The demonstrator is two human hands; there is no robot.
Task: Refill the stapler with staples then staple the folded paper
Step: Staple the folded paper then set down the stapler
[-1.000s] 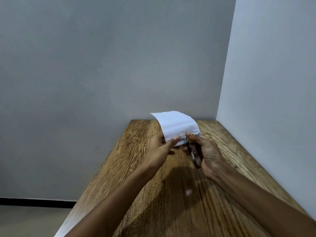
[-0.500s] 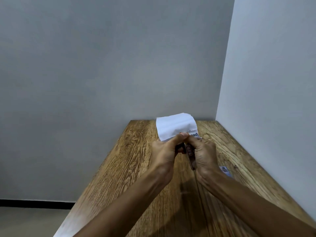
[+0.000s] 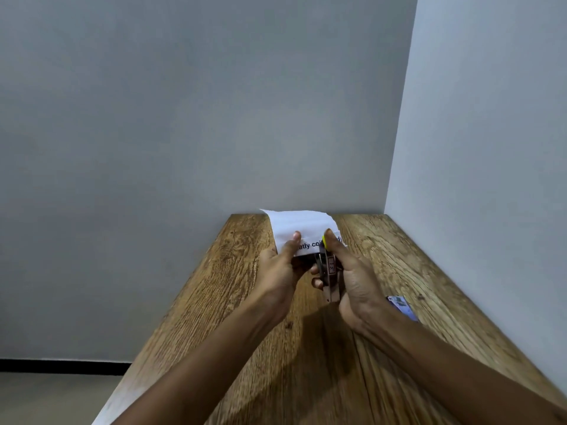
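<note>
Basically, nearest the camera both forearms came up from the bottom of the frame over the wooden table, meeting just below centre. Right hand was curled round the stapler, thumb lying along its top towards the yellow nose; left hand pinched the folded paper by its lower edge, thumb on the printed strip. Both were held up off the table, just below centre frame, the paper's lower edge sitting in the stapler's mouth as far as I could tell, though the thumb hid the exact seat. At lower right, partly behind the right wrist, a small blue packet lay on the wood, likely the staple box. Beyond, the table ran back into the grey wall corner. Judgement: refill looked done, stapling step in hand. Next move would call for a firm squeeze of thumb against fingers with the left hand keeping the layers aligned; slip risk if the paper shifted. Versus half a second earlier: hands had parted, left thumb no longer bunched against the right one, more printed text showed, paper sat flatter and wider. Versus a second earlier: the blue packet was then hidden and the stapler sat lower beside the paper.
</note>
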